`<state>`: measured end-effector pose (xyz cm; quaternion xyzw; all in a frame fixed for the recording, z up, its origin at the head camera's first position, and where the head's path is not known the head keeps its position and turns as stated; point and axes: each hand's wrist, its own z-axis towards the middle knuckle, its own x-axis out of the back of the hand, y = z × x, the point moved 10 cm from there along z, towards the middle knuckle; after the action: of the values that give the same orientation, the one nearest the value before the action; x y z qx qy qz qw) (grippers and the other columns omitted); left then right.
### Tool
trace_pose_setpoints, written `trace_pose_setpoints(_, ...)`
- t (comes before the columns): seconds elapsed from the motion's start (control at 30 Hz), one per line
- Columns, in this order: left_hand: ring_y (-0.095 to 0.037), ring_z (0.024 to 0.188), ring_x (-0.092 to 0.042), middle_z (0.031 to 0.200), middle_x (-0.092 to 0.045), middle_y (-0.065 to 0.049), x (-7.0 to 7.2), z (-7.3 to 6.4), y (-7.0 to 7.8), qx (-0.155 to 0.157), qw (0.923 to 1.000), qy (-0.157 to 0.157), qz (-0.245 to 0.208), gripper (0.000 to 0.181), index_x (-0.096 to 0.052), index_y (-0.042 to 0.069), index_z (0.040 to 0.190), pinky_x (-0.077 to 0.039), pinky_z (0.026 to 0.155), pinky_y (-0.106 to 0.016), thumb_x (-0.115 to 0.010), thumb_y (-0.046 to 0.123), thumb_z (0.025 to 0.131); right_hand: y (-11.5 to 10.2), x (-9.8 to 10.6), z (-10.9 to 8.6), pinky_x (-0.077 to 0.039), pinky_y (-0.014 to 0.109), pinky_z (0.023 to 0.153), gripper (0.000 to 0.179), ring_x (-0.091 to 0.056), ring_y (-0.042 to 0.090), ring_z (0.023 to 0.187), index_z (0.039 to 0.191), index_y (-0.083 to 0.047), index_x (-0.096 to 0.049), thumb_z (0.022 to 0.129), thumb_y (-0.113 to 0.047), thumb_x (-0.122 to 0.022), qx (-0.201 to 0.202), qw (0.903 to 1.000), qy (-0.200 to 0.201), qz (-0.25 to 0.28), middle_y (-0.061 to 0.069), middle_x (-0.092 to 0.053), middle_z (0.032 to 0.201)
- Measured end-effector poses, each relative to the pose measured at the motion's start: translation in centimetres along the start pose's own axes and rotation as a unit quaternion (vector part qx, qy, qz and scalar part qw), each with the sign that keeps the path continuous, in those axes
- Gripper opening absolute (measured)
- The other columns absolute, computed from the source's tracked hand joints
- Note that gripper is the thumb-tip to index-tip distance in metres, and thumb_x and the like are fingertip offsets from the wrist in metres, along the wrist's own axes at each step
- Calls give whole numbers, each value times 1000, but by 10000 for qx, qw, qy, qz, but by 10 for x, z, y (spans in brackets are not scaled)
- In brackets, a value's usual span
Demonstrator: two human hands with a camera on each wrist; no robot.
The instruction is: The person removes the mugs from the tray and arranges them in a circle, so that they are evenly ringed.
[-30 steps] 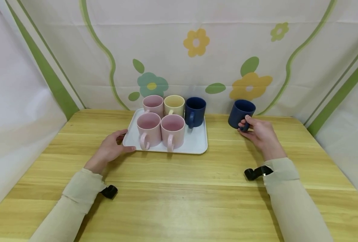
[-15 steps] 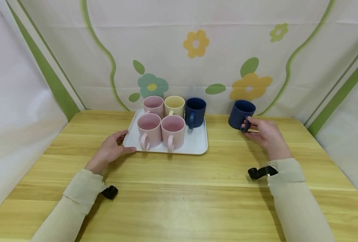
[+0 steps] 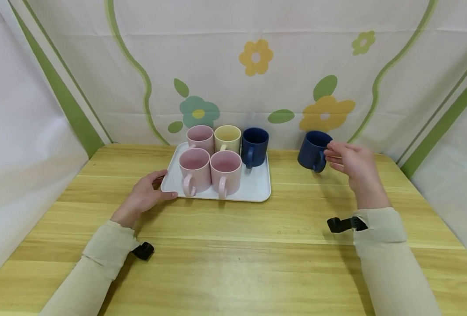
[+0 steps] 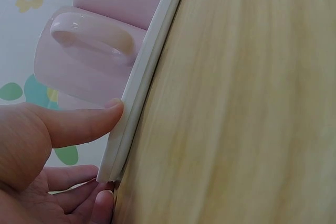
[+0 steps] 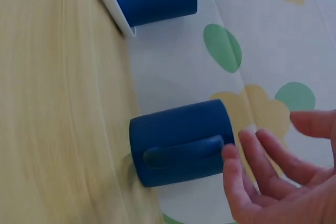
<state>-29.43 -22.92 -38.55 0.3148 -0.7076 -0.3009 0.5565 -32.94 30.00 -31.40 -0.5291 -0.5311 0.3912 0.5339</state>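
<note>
My left hand [image 3: 146,193] holds the white tray [image 3: 253,193] at its front left corner; in the left wrist view the thumb lies on the rim and the fingers reach round the corner. On the tray stand three pink mugs [image 3: 194,166], a yellow mug [image 3: 227,139] and a dark blue mug [image 3: 255,145]. A second dark blue mug [image 3: 311,151] stands upright on the table, right of the tray, handle toward the front. Beside its handle, my right hand [image 3: 353,166] has loosely extended fingers and holds nothing; in the right wrist view the fingertips are close to the mug's rim.
The wooden table [image 3: 233,254] ends at a white curtain [image 3: 217,57] with printed flowers, close behind the tray and the lone mug. More white cloth hangs at both sides. A black wrist camera [image 3: 142,251] shows at the left sleeve.
My right hand has let go of the blue mug's handle and drawn back to the right, its fingers opening. The mug stays about where it was. Left hand and tray have not moved.
</note>
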Motion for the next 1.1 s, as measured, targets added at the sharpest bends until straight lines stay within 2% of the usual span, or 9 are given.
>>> trace_pose_setpoints(0.07, -48, 148, -41, 164, -40, -31, 0, 0, 0, 2, 10000, -3, 8, 94, -25, -1, 167, -34, 124, -63, -81, 23, 94, -9, -10, -3, -60, 15, 83, 67, -75, 4, 97, 153, 2, -52, 104, -42, -66, 219, 9995, -204, 64, -17, -78, 97)
trace_pose_setpoints(0.13, -48, 148, -41, 164, -40, -30, 0, 0, 0, -4, 10000, 3, 10, 94, -26, 0, 167, -34, 124, -63, -81, 23, 94, -17, -21, -8, -60, 17, 85, 60, -76, 6, 97, 147, 0, -57, 103, -40, -68, 381, 9983, -403, 194, -14, -79, 97)
trace_pose_setpoints(0.3, -48, 148, -41, 163, -41, -31, 0, 0, 1, -35, 10000, 2, 37, 94, -27, -1, 167, -34, 123, -64, -81, 24, 94, -35, -52, -21, -62, 20, 85, 26, -77, 8, 93, 119, -13, -74, 102, -33, -72, 797, 9923, -876, 361, -9, -81, 98)
trace_pose_setpoints(0.4, -48, 148, -40, 164, -40, -31, 0, 0, 0, -5, 10000, -10, 37, 95, -26, -1, 167, -34, 123, -64, -81, 24, 94, -41, -73, -27, -62, 21, 86, 17, -78, 9, 94, 113, -15, -76, 103, -28, -72, 957, 9862, -1253, 513, -6, -82, 100)
trace_pose_setpoints(0.57, -48, 149, -40, 164, -40, -30, 1, -1, -1, 68, 10000, 6, 41, 95, -26, 0, 167, -33, 124, -64, -81, 24, 94, -42, -104, -34, -62, 24, 91, 16, -77, 12, 101, 116, -13, -75, 105, -23, -69, 997, 9779, -1743, 578, -5, -81, 106)
trace_pose_setpoints(0.7, -48, 149, -40, 164, -40, -30, 2, -1, -2, 67, 9999, 30, 74, 95, -26, 0, 167, -34, 124, -63, -82, 24, 94, -39, -124, -39, -62, 26, 94, 20, -76, 14, 106, 120, -11, -74, 106, -23, -67, 976, 9765, -1888, 350, -5, -80, 109)
trace_pose_setpoints(0.8, -48, 148, -41, 164, -40, -31, 2, -1, -2, 39, 9999, 39, 96, 95, -26, -1, 167, -36, 122, -63, -82, 24, 94, -35, -139, -43, -61, 29, 97, 30, -76, 16, 109, 129, -4, -70, 107, -24, -64, 915, 9751, -2019, 88, -4, -80, 113)
trace_pose_setpoints(0.93, -47, 148, -41, 164, -41, -30, 2, -1, -1, -3, 10000, 16, 70, 95, -26, 0, 167, -36, 122, -63, -82, 25, 94, -25, -157, -49, -61, 34, 101, 43, -73, 24, 118, 142, 4, -61, 109, -23, -61, 744, 9719, -2229, -158, 4, -78, 123)
trace_pose_setpoints(1.1, -48, 147, -42, 164, -41, -30, 1, 0, 1, -65, 9999, 20, 85, 94, -27, -1, 166, -35, 123, -64, -82, 24, 94, -14, -176, -55, -59, 43, 105, 43, -70, 34, 126, 143, 4, -61, 109, -23, -61, 527, 9672, -2469, -283, 16, -75, 133)
